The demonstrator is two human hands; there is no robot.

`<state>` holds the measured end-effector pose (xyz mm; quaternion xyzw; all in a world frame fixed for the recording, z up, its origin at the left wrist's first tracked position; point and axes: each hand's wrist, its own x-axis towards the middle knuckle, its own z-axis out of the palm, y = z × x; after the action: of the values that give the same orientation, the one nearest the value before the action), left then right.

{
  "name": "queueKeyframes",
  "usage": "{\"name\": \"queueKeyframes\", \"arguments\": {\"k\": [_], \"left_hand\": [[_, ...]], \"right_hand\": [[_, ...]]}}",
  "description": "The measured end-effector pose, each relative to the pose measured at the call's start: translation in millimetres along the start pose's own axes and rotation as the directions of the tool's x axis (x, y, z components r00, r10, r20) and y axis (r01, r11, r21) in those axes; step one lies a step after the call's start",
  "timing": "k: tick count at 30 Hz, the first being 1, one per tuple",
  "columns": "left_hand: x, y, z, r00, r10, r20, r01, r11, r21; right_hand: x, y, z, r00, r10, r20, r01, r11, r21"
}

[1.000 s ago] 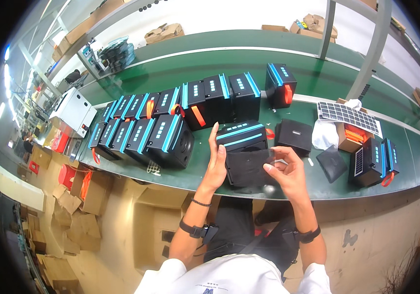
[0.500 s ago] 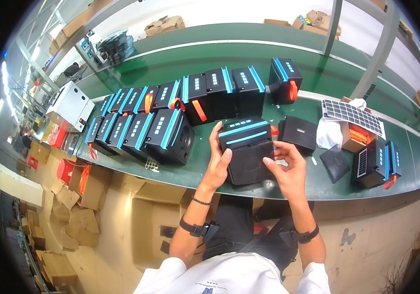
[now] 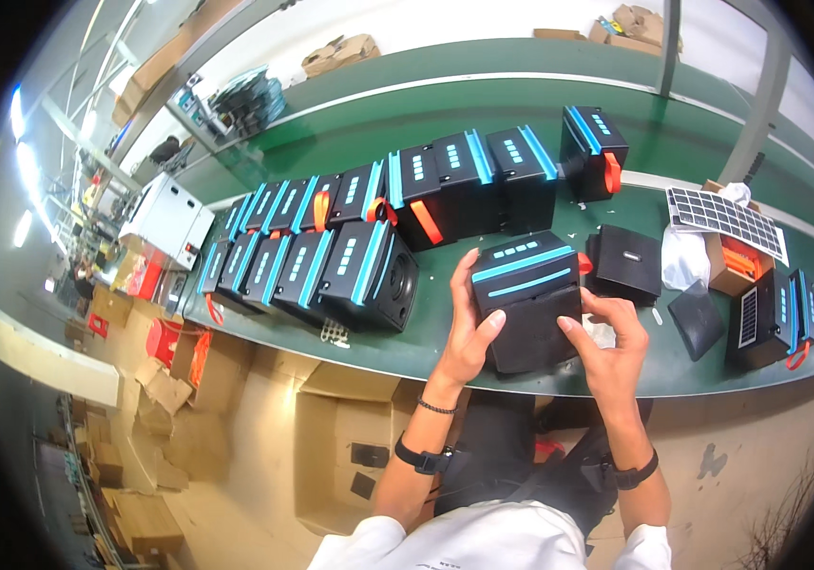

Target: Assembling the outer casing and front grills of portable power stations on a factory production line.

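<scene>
A black box-shaped speaker (image 3: pixel 524 269) with blue strips and light buttons on top stands near the bench's front edge, tilted toward me. My left hand (image 3: pixel 471 337) grips its left side, fingers along the edge and thumb on the front. A dark flat panel (image 3: pixel 532 334) covers the front below the blue strips. My right hand (image 3: pixel 614 347) holds the panel's right edge, thumb on its face and fingers curled behind. Part of a red-orange strap (image 3: pixel 585 263) shows at the speaker's right side. Whether the panel is fastened cannot be seen.
Two rows of similar speakers (image 3: pixel 354 275) stand on the green bench to the left. Rightward lie a black box (image 3: pixel 625 261), a dark loose panel (image 3: pixel 696 318), a solar panel (image 3: pixel 725 220) and more speakers (image 3: pixel 761 323). An open carton (image 3: pixel 331 427) sits on the floor.
The whole view has shifted, so the bench appears farther right. Both hands keep their hold on the speaker and panel; the thumbs have barely moved.
</scene>
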<state>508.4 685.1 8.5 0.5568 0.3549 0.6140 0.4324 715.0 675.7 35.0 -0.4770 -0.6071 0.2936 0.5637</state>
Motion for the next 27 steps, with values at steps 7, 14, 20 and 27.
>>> {"name": "queueKeyframes", "arguments": {"k": [7, 14, 20, 27], "left_hand": [[1, -5, -4, 1.000, -0.007, 0.016, 0.008, 0.997, -0.080], [0, 0, 3, 0.996, -0.091, 0.020, 0.093, 0.979, -0.183], [-19, 5, 19, 0.995, -0.096, -0.016, 0.093, 0.987, -0.135], [-28, 7, 27, 0.999, 0.049, 0.001, -0.049, 0.997, 0.062]], "right_hand": [[22, 24, -7, 0.995, 0.071, 0.065, -0.083, 0.976, 0.203], [42, 45, -12, 0.790, 0.123, 0.601, -0.502, 0.692, 0.518], [22, 53, -31, 0.799, 0.053, 0.599, -0.430, 0.747, 0.507], [-2, 10, -27, 0.878, 0.076, 0.473, -0.330, 0.810, 0.484]]}}
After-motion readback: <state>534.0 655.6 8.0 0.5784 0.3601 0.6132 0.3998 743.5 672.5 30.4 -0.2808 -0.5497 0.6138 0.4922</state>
